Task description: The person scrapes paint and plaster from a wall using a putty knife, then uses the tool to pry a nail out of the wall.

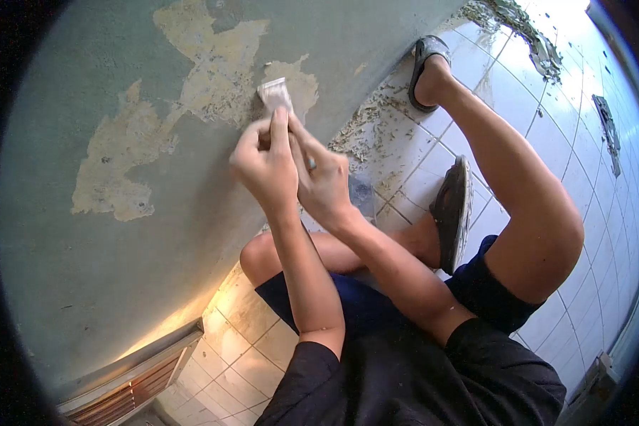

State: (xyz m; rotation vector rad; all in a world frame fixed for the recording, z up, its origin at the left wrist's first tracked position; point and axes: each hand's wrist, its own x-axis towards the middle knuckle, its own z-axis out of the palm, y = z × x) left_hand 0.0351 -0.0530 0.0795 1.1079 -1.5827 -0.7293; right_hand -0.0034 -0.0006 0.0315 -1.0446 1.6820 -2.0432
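Note:
A scraper (275, 94) with a pale, dusty flat blade rests its edge against the green painted wall (192, 167), on a patch of bare plaster (220, 71). My left hand (266, 160) is closed around the scraper, one finger stretched along the blade. Beside it my right hand (323, 186) is closed too, its fingers wrapped about the handle end. Most of the handle is hidden by both hands; a small teal spot shows between the right fingers. Ragged edges of paint border the plaster, and another bare patch (117, 167) lies further left.
Paint flakes (369, 135) litter the white tiled floor (547, 153) along the wall. Larger peeled strips (529, 35) lie further off. My legs are bent, with a dark sandal (453, 213) on one foot. A slatted frame (131, 376) stands at lower left.

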